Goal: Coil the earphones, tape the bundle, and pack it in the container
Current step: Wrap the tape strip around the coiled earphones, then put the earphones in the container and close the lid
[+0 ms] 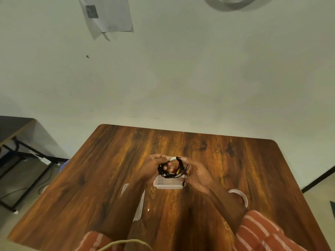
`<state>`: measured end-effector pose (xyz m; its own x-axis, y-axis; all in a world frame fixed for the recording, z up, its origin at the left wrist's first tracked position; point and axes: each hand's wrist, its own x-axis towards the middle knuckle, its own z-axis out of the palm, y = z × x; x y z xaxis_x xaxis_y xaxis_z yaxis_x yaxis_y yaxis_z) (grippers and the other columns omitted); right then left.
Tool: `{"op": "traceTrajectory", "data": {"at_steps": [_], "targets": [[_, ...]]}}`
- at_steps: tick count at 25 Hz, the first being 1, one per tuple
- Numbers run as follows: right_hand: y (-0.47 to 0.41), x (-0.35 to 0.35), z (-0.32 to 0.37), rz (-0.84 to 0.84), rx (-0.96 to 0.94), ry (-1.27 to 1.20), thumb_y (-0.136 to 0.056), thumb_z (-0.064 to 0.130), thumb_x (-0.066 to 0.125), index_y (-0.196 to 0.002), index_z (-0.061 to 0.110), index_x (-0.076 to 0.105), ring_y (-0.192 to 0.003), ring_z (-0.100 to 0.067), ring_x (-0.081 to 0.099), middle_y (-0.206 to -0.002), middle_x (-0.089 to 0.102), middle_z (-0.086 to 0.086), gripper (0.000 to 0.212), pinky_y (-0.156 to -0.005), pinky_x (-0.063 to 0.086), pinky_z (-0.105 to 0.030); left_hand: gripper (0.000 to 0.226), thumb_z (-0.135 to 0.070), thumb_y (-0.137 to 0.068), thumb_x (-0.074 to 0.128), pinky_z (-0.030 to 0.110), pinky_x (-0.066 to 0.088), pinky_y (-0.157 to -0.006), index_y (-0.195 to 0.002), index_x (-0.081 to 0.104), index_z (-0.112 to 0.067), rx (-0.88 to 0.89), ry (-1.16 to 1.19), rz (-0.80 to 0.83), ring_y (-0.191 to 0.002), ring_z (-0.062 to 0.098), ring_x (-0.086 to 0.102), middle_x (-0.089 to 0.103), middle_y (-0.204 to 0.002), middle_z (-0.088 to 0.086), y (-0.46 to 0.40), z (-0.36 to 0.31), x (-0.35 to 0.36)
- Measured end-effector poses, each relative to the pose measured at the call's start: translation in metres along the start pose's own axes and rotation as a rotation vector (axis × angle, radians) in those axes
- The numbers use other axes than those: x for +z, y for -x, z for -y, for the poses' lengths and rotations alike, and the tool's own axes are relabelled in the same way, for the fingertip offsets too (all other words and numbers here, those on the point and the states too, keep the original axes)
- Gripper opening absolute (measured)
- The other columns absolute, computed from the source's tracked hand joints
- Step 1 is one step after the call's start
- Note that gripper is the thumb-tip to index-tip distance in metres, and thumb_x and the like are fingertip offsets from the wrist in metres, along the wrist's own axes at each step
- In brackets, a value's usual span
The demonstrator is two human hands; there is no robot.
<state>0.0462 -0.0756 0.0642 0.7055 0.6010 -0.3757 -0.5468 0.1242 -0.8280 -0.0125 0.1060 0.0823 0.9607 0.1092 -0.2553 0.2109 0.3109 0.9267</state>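
On the wooden table (101,171) a clear lid (139,205) lies left of the clear container (167,184), above which the left hand (154,169) and right hand (196,173) pinch the coiled black earphones (172,169) and a white tape strip (173,158), the tape roll (239,195) rightmost.

The coiled earphones (172,169) are held above the container (168,184) by the left hand (154,165) and right hand (196,172). A white tape strip (173,158) is pinched on the coil.
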Motion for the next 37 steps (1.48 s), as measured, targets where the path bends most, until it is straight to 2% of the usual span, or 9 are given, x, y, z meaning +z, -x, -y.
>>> {"op": "traceTrajectory", "data": {"at_steps": [5, 8, 13, 18, 22, 28, 31, 34, 37], "targets": [[-0.044, -0.009, -0.017, -0.192, 0.140, 0.038, -0.090, -0.002, 0.059, -0.120, 0.007, 0.062, -0.088, -0.025, 0.066, -0.105, 0.069, -0.014, 0.031, -0.063, 0.055, -0.032, 0.016, -0.006, -0.093, 0.060, 0.030, 0.055, -0.053, -0.083, 0.070, 0.001, -0.169, -0.081, -0.276, -0.051, 0.014, 0.061, 0.066, -0.063, 0.008, -0.050, 0.031, -0.022], [-0.079, -0.007, -0.029, -0.357, 0.127, 0.075, -0.086, -0.017, 0.052, -0.098, 0.010, 0.062, -0.082, -0.026, 0.065, -0.108, 0.066, -0.018, 0.031, -0.065, 0.053, -0.036, 0.018, -0.008, -0.093, 0.063, 0.032, 0.052, -0.060, -0.076, 0.069, -0.004, -0.175, -0.184, -0.477, -0.056, 0.019, 0.060, 0.066, -0.059, 0.008, -0.076, 0.064, -0.026], [-0.116, -0.001, -0.065, -0.483, 0.129, 0.166, -0.086, -0.018, 0.052, -0.089, 0.013, 0.061, -0.076, -0.022, 0.062, -0.101, 0.068, -0.017, 0.032, -0.055, 0.048, -0.029, 0.019, -0.008, -0.095, 0.058, 0.038, 0.055, -0.067, -0.083, 0.073, -0.006, -0.105, -0.465, -0.671, -0.071, 0.024, 0.068, 0.073, -0.076, 0.012, -0.092, 0.098, -0.026], [-0.125, -0.003, -0.088, -0.503, 0.184, 0.502, -0.090, -0.005, 0.045, -0.111, 0.014, 0.060, -0.096, -0.020, 0.062, -0.113, 0.065, -0.010, 0.032, -0.070, 0.051, -0.027, 0.020, -0.013, -0.093, 0.057, 0.033, 0.054, -0.075, -0.103, 0.072, -0.005, -0.185, -0.863, -0.605, -0.091, 0.023, 0.069, 0.073, -0.102, 0.010, -0.093, 0.116, -0.024], [-0.125, -0.007, -0.086, -0.530, 0.258, 0.799, -0.100, 0.018, 0.044, -0.116, 0.020, 0.055, -0.086, -0.018, 0.057, -0.109, 0.059, -0.008, 0.019, -0.061, 0.053, -0.030, 0.025, -0.014, -0.093, 0.057, 0.034, 0.056, -0.087, -0.111, 0.068, -0.002, -0.288, -0.926, -0.485, -0.103, 0.026, 0.067, 0.070, -0.113, 0.014, -0.105, 0.119, -0.016], [-0.108, -0.022, -0.087, -0.550, 0.006, 1.133, -0.097, 0.018, 0.053, -0.129, 0.021, 0.053, -0.099, -0.008, 0.054, -0.129, 0.060, -0.003, 0.032, -0.067, 0.051, -0.016, 0.033, -0.018, -0.094, 0.060, 0.039, 0.049, -0.103, -0.127, 0.058, -0.011, -0.277, -1.005, -0.368, -0.119, 0.026, 0.059, 0.061, -0.130, 0.009, -0.113, 0.129, -0.002], [-0.097, -0.028, -0.078, -0.582, -0.074, 1.122, -0.092, 0.006, 0.056, -0.123, 0.020, 0.061, -0.109, -0.014, 0.062, -0.125, 0.065, -0.002, 0.035, -0.084, 0.055, -0.022, 0.029, -0.011, -0.097, 0.052, 0.038, 0.052, -0.097, -0.125, 0.060, -0.009, -0.125, -0.995, -0.333, -0.113, 0.026, 0.062, 0.065, -0.125, 0.013, -0.107, 0.128, 0.001], [-0.083, -0.040, -0.073, -0.616, -0.120, 1.161, -0.091, 0.004, 0.058, -0.119, 0.017, 0.066, -0.103, -0.012, 0.063, -0.122, 0.068, -0.002, 0.031, -0.080, 0.049, -0.015, 0.037, 0.000, -0.095, 0.047, 0.026, 0.052, -0.088, -0.126, 0.062, -0.010, 0.034, -1.007, -0.397, -0.104, 0.018, 0.065, 0.068, -0.120, 0.009, -0.087, 0.113, -0.008], [-0.074, -0.054, -0.076, -0.591, -0.084, 1.086, -0.090, 0.002, 0.061, -0.122, 0.011, 0.068, -0.118, -0.020, 0.060, -0.131, 0.064, -0.009, 0.034, -0.098, 0.049, -0.025, 0.026, -0.017, -0.096, 0.055, 0.027, 0.048, -0.086, -0.120, 0.064, -0.019, 0.183, -1.078, -0.582, -0.103, 0.014, 0.062, 0.068, -0.117, 0.002, -0.047, 0.111, -0.036]]}}
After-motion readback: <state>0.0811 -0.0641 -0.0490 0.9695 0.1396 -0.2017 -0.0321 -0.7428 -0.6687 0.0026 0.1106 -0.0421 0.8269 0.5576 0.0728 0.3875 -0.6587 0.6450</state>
